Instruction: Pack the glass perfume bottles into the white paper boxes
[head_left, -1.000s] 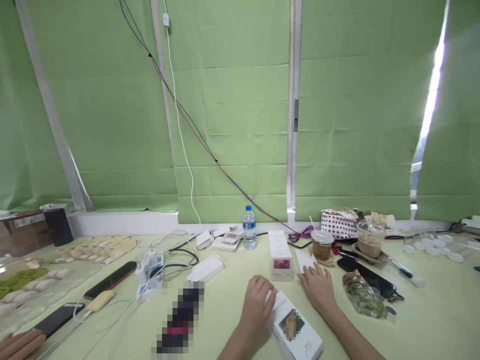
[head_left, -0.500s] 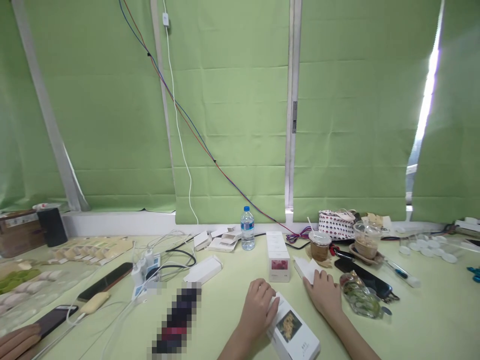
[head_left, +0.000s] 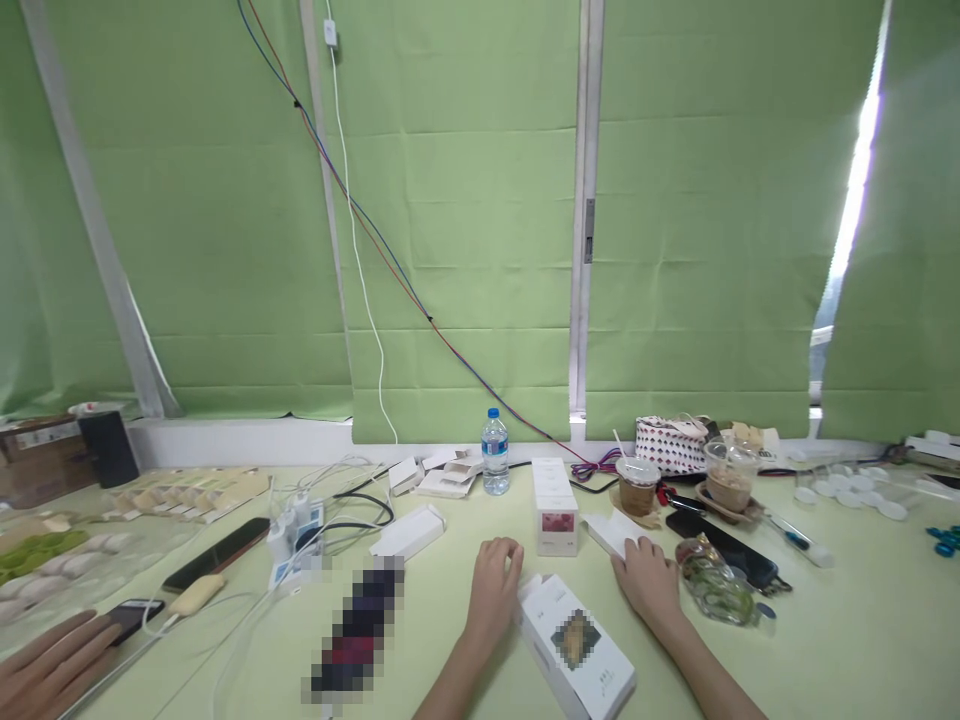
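Observation:
A white box [head_left: 559, 625] with a blurred picture on its top lies near the front edge. Just left of its far end is my left hand [head_left: 493, 590], fingers curled and pressed together; whether anything small is between them is hidden. My right hand [head_left: 649, 580] rests with bent fingers on the near end of a flat white carton [head_left: 606, 530]. Beyond the hands stands a long white box row with a red picture [head_left: 556, 520] on its front.
A water bottle [head_left: 495, 455], white cartons [head_left: 409, 533] and tangled cables lie behind and left. Cups [head_left: 637, 487], a black phone [head_left: 724, 548] and a clear packet [head_left: 712, 590] are at the right. Another person's hand [head_left: 64, 660] is at the far left.
My left hand has come off the white box and moved slightly left and away. My right hand stays at the flat carton. The other person's hand has moved right onto the phone at the left.

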